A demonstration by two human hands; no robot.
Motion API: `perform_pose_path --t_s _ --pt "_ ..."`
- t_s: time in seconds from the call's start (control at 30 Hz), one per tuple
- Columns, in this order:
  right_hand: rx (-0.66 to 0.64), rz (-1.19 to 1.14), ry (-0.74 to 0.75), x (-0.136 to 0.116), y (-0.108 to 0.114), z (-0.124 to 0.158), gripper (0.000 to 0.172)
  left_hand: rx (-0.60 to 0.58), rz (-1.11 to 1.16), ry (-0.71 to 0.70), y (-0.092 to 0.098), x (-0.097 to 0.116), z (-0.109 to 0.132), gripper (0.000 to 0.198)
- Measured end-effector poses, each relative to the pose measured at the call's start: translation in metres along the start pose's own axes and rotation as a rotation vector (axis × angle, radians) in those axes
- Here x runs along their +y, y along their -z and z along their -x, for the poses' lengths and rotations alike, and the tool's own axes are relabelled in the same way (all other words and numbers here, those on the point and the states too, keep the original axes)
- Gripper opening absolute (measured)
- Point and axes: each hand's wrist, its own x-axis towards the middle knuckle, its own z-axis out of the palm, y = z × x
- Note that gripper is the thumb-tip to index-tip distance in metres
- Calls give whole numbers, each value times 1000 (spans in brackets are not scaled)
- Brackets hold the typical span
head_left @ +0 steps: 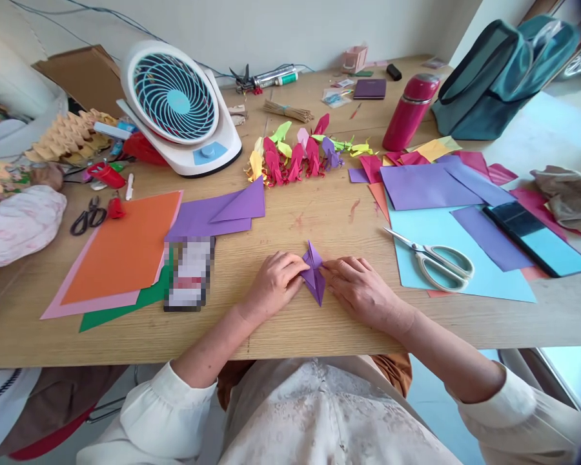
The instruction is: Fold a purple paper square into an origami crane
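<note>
A folded purple origami paper (314, 274), shaped like a narrow diamond with a crease down its middle, lies on the table in front of me. My left hand (277, 279) pinches its left corner, fingers curled and pressed together. From the other side, my right hand (363, 289) has its fingertips closed on the right edge. The thumb of the right hand is mostly hidden. Beyond the hands stands a cluster of small folded paper figures (295, 158) in red, yellow, green and purple.
Left are orange paper sheets (121, 245), purple sheets (208, 213), a phone (188, 274), black scissors (88, 216) and a fan (179, 110). Right are white-handled scissors (443, 265), a light-blue sheet (416, 226), another phone (537, 239), a red bottle (410, 113) and a teal bag (489, 90). Another person's sleeve (24, 226) rests far left.
</note>
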Motion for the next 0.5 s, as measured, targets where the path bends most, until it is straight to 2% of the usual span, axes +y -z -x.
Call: perform_pose_path --t_s 0.27,0.5 --pt "-35 -59 4 2 2 -1 35 -29 268 110 1 -9 -9 11" --pt "-41 -75 -4 1 4 -3 38 -152 266 156 7 -14 -20 11"
